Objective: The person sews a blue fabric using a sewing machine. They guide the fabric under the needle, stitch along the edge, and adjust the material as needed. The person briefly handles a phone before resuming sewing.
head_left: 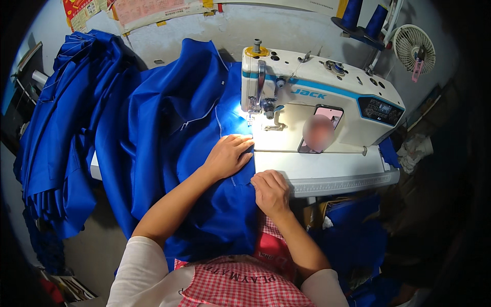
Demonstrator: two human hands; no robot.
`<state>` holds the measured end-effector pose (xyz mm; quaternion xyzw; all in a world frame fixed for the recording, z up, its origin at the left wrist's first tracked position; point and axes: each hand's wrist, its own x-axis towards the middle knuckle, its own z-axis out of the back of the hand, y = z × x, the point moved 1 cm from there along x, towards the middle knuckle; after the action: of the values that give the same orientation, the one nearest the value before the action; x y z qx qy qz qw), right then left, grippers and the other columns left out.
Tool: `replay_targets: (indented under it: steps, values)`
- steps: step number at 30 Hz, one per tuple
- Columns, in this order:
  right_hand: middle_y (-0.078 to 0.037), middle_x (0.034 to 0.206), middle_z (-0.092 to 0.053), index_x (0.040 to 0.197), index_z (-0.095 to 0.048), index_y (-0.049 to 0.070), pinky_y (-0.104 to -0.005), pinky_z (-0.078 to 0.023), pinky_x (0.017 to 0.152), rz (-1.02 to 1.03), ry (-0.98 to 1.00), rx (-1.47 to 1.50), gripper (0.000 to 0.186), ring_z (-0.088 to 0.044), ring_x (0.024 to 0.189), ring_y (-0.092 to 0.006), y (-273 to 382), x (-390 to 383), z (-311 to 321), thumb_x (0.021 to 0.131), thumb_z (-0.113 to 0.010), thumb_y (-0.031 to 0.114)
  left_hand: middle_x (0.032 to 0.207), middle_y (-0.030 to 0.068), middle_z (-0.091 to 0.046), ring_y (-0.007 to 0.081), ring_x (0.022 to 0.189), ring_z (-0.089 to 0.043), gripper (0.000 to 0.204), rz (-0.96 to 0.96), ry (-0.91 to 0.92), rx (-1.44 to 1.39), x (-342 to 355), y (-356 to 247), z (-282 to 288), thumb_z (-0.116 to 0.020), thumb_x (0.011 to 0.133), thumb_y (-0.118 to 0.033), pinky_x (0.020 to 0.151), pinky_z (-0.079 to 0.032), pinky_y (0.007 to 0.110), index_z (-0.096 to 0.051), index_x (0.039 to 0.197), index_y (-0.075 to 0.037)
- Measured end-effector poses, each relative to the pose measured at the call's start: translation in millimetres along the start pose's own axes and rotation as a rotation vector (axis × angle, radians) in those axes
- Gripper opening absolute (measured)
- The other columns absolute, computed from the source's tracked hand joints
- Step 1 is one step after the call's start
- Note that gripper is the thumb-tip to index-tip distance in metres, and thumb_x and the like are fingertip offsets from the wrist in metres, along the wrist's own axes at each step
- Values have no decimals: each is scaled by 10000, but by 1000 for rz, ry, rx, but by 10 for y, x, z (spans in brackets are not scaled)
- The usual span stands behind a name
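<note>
A large piece of bright blue fabric (169, 117) drapes over the machine bed and down toward my lap, its right edge running straight below the needle area. My left hand (228, 156) lies flat on the fabric just in front of the presser foot (249, 120), fingers stretched toward it. Nearer to me, my right hand (271, 192) is closed on the fabric's right edge at the front of the table, fingertips pinching it. The white sewing machine (317, 84) with a blue stripe stands over the fabric, its lamp lighting the needle area.
A phone (332, 116) leans against the machine. More blue fabric (61, 128) hangs in a folded pile at the left. Blue thread cones (353, 14) and a small fan (414, 48) are at the upper right. A ruler strip (348, 184) runs along the table's front edge.
</note>
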<state>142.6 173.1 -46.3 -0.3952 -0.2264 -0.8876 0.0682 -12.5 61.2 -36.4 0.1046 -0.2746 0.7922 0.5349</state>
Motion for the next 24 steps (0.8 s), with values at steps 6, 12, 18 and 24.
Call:
replay_targets:
  steps: [6, 12, 18, 24]
  values:
    - [-66, 815, -611, 791, -619, 57, -373, -501, 774, -17, 42, 7, 102, -611, 832, -257, -36, 117, -74, 723, -665, -5, 1215, 115, -645, 287, 1128, -578, 340, -44, -6, -12, 71, 146, 15, -664, 860, -214, 964, -446, 404, -660, 1163, -61]
    - [-71, 794, -598, 786, -624, 55, -367, -492, 735, -80, 76, 15, 95, -597, 800, -259, -135, 319, -222, 725, -663, -6, 1088, 83, -695, 283, 972, -635, 223, -177, 46, -89, 205, 398, 33, -663, 854, -156, 837, -520, 378, -698, 1056, -67]
    - [-73, 845, -633, 805, -638, 54, -386, -512, 732, -98, 82, -12, 91, -611, 816, -274, -196, 335, -218, 741, -667, -3, 1267, 139, -615, 332, 1130, -578, 393, -151, 26, -119, -74, 32, 44, -644, 815, -110, 976, -450, 441, -612, 1194, -13]
    - [-96, 964, -657, 859, -652, 23, -388, -515, 819, -72, 116, 18, 95, -607, 955, -290, -174, 377, -159, 767, -665, 1, 1335, 87, -581, 290, 1127, -555, 422, -105, 94, -41, -22, 31, 152, -664, 786, -168, 928, -430, 425, -611, 1193, -67]
